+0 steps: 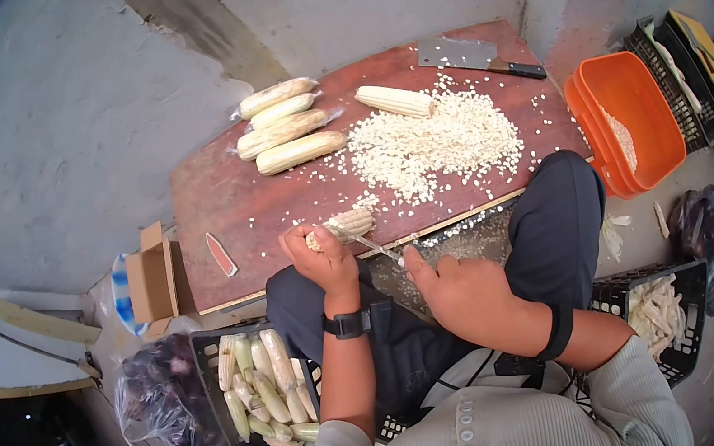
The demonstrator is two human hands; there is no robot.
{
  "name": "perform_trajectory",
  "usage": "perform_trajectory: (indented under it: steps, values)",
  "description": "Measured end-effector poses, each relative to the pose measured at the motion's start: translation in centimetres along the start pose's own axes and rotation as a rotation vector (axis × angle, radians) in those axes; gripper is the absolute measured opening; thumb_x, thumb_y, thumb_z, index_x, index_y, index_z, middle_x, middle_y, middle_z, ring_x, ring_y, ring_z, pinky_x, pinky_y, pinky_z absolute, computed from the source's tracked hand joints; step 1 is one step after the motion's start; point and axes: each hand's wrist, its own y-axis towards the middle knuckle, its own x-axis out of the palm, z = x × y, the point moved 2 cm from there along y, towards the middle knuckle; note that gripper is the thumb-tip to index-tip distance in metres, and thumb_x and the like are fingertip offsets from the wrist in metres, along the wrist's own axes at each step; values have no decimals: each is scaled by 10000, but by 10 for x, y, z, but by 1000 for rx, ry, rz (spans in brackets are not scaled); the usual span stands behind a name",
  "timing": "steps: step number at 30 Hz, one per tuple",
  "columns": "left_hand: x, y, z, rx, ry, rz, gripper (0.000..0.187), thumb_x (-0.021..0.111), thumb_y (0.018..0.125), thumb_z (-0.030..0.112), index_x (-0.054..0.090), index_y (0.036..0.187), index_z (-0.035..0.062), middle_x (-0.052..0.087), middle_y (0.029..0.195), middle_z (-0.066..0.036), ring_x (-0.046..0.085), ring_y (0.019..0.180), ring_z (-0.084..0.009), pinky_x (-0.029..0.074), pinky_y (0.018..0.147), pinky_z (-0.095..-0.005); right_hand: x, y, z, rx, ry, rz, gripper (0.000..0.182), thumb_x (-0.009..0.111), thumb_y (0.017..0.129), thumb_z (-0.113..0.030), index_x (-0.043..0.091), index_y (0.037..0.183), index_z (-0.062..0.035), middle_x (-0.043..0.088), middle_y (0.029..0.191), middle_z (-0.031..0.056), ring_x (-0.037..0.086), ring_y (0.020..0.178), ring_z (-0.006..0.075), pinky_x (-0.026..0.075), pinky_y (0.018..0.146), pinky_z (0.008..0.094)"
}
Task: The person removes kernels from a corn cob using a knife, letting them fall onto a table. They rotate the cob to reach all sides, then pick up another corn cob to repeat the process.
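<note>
At the near edge of the red-brown table (pixel 222 201), my left hand (pixel 324 264) is closed around a pale corn cob (pixel 355 220). My right hand (pixel 467 294) grips a knife (pixel 371 245), its thin blade lying against or very close to the cob; the fist mostly hides the handle. Beyond the hands spreads a heap of loose white kernels (pixel 438 148). Another corn cob (pixel 395 101) rests at the heap's far edge. Several corn cobs (pixel 301 151), some in clear wrap, lie in a row to the left of the kernels.
A cleaver (pixel 456 54) lies at the table's back right, a small red-edged piece (pixel 221 255) at the left. An orange bin (pixel 599 125) holds some kernels. Black crates with wrapped corn (pixel 260 373) and stripped pale pieces (pixel 656 318) flank my legs. A cardboard box (pixel 153 284) stands left.
</note>
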Motion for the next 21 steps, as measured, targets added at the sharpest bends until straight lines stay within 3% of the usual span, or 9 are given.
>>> perform_trajectory:
  steps: [12,15,18,21]
  values:
    - [3,0,5,142,69,-81,316,482,907,312,496,841,4,493,818,-162,479,721,-318,405,640,-407,9,38,0,-60,-23,-84,416,553,737,-120,561,1131,13,527,580,49,560,467,165,422,365,306]
    - [7,-8,11,183,43,-147,324,494,897,330,499,831,13,495,782,-154,477,705,-318,403,616,-412,36,56,-9,54,-109,-17,358,538,778,-144,567,1103,4,533,566,48,574,473,175,431,371,307]
    - [11,-2,10,156,35,-89,339,498,891,348,496,840,14,485,769,-155,477,713,-326,404,623,-422,49,64,10,-64,39,42,253,540,797,-147,563,990,15,549,562,65,599,508,202,444,381,308]
    - [12,-4,8,179,30,-71,356,488,897,362,490,853,9,482,786,-163,479,720,-330,404,633,-424,58,61,19,-12,200,81,180,519,858,-176,565,941,-24,560,567,86,596,498,229,456,412,327]
